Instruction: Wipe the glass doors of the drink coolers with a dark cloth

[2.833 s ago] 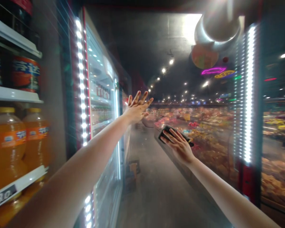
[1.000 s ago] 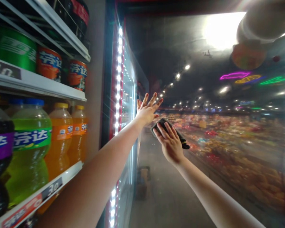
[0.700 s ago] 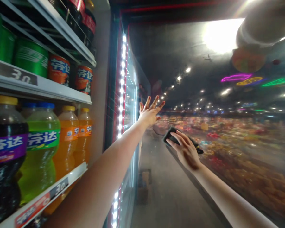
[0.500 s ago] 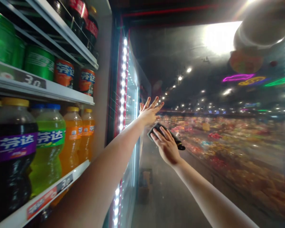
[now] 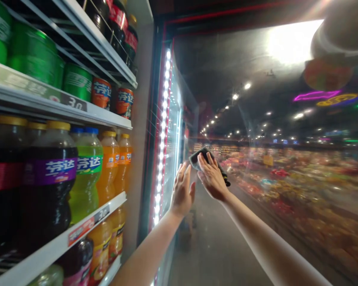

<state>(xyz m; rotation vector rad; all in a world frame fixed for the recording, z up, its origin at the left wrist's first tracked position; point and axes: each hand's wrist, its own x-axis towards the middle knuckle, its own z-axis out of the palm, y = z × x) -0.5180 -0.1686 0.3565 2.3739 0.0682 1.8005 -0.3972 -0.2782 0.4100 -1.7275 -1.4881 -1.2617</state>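
A folded dark grey cloth (image 5: 200, 157) lies against the glass door (image 5: 214, 95), under the fingers of my right hand (image 5: 212, 175). That palm is flat and presses the cloth to the pane; a black and yellow edge of it sticks out on the right. My left hand (image 5: 181, 191) is raised beside it, just left and slightly lower, holding nothing. Its fingers point up with the thumb apart, close to the lit strip (image 5: 162, 151) at the door's hinge side. Whether the left hand touches the glass, I cannot tell.
Drink shelves stand on my left: green cans (image 5: 77, 82), orange cans (image 5: 101, 93), a purple-labelled bottle (image 5: 52, 171) and orange bottles (image 5: 109, 167). A shelf edge (image 5: 98, 216) with price tags juts out. Beyond the glass, a blurred store display (image 5: 286, 186) runs along an aisle.
My left hand has come down and back from the upper part of the glass, its spread fingers drawing closer together. My right hand stays on the cloth. The view has turned slightly left.
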